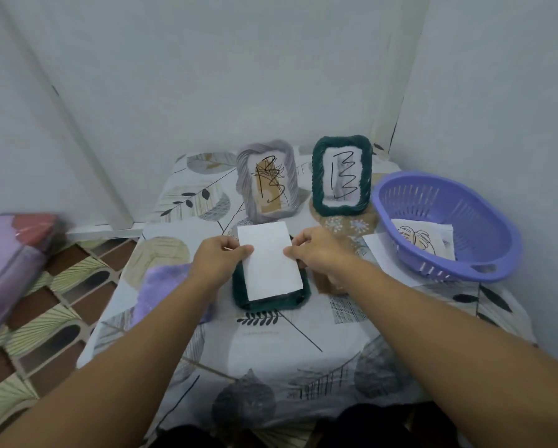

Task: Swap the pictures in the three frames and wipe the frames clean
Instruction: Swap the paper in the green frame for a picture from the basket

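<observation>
Head view, both hands point(221, 253) point(316, 250) pinching white card point(269, 261) edges, long axis pointing away, over dark green frame point(271, 303)

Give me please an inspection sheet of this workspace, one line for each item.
Surface: table under leaf-print cloth.
Job's things: grey frame and green frame upright at back; third green frame flat; white sheet over it.
Clutter: purple basket with pictures; purple cloth.
Grips: left hand and right hand pinch the sheet's edges.
Cables: nothing seen.
Surroundings: white walls, tiled floor.
</observation>
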### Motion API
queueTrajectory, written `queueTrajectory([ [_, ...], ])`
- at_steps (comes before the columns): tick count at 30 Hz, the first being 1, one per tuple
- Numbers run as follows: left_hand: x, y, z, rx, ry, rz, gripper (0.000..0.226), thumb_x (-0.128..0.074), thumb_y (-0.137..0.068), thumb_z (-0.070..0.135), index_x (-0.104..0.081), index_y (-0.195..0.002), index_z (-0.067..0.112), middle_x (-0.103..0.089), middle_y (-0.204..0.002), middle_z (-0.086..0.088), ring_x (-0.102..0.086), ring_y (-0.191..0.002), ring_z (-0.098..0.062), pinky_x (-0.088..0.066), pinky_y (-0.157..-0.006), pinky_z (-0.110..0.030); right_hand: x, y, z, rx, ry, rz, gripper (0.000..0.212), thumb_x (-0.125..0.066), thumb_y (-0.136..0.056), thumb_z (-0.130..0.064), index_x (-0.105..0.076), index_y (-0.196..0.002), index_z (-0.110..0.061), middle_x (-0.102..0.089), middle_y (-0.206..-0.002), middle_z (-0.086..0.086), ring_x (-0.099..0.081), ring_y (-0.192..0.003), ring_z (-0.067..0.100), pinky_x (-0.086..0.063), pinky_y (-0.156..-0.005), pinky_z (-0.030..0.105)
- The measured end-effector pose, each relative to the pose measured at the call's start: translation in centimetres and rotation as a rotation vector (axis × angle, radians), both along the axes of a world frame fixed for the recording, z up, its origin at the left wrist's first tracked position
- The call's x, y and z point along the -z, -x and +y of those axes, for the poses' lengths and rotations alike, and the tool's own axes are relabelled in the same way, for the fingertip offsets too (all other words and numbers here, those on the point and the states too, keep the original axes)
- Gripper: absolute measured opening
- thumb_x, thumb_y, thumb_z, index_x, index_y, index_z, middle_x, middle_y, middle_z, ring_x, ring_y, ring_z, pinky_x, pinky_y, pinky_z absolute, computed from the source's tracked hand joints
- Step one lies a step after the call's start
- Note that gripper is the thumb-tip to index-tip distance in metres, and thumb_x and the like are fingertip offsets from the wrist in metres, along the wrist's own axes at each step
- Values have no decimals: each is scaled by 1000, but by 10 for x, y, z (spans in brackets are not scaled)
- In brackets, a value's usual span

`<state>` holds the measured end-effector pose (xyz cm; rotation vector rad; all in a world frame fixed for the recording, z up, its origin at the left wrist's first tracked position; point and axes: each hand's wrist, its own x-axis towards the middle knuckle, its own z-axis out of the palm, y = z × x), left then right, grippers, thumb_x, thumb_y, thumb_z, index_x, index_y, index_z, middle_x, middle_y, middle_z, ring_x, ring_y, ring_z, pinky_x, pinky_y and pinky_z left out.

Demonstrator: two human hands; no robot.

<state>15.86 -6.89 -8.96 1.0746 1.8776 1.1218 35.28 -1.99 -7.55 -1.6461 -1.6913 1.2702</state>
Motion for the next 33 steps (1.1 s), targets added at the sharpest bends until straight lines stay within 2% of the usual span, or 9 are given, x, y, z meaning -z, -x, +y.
queueTrajectory([
  [2,7,2,2,2,13,51,26,-81,-87,24,-70,-91,1,-76,-90,-12,-60,-73,-20,-47,-67,-29,2,2,1,-2,-18,-42,14,-77,-88,-27,-67,-94,-20,-71,-93,1,-69,-91,20,-58,-82,39],
  [6,14,7,7,19,26,194,19,-82,-84,30,-71,-87,14,-76,-89,-6,-69,-84,-24,-54,-81,-37,3,4,-2,-38,-82,-154,19,-77,-88,-32,-66,-100,-22,-69,-96,-4,-66,-92,15,-50,-64,29],
  [14,26,6,7,24,-6,333,18,-81,-84,34,-69,-86,21,-71,-79,2,-66,-78,-16,-48,-67,-29,3,4,-7,-88,-187,-328,17,-72,-90,-35,-63,-101,-25,-61,-86,-13,-46,-67,-4,-34,-46,16],
  [19,31,3,4,6,-17,307,21,-82,-84,33,-68,-88,19,-67,-77,3,-59,-70,-8,-39,-58,-23,1,2,-8,-99,-214,-385,21,-72,-90,-38,-65,-106,-27,-54,-80,-17,-44,-66,-6,-31,-45,16],
  [22,33,4,4,-8,-31,267,24,-85,-82,35,-69,-88,18,-66,-77,2,-59,-69,-11,-39,-58,-24,2,-2,-7,-104,-226,-368,23,-73,-90,-36,-66,-108,-25,-56,-83,-14,-41,-66,-6,-37,-46,4],
  [26,33,6,2,-24,-48,208,28,-87,-79,37,-69,-89,18,-66,-77,1,-59,-69,-11,-41,-59,-24,3,-3,-8,-116,-244,-388,25,-74,-89,-37,-67,-109,-24,-60,-89,-10,-41,-66,-6,-32,-53,-4],
  [28,33,7,0,-15,-54,191,28,-89,-77,34,-70,-88,17,-61,-73,3,-56,-66,-10,-40,-57,-21,4,-4,-8,-117,-243,-391,26,-74,-89,-38,-66,-108,-23,-61,-90,-10,-41,-65,-6,-33,-59,0],
  [30,33,8,-2,4,-59,164,28,-90,-76,32,-71,-88,16,-58,-70,3,-53,-64,-10,-40,-55,-16,5,-3,-9,-106,-246,-401,26,-74,-88,-40,-66,-108,-25,-60,-88,-12,-44,-64,-5,-33,-50,10],
  [33,33,9,-4,27,-50,139,27,-93,-73,29,-73,-87,15,-55,-63,8,-50,-56,-4,-38,-48,-8,4,-1,-10,-92,-254,-417,26,-74,-87,-41,-66,-108,-27,-51,-80,-18,-46,-62,-3,-32,-42,12],
])
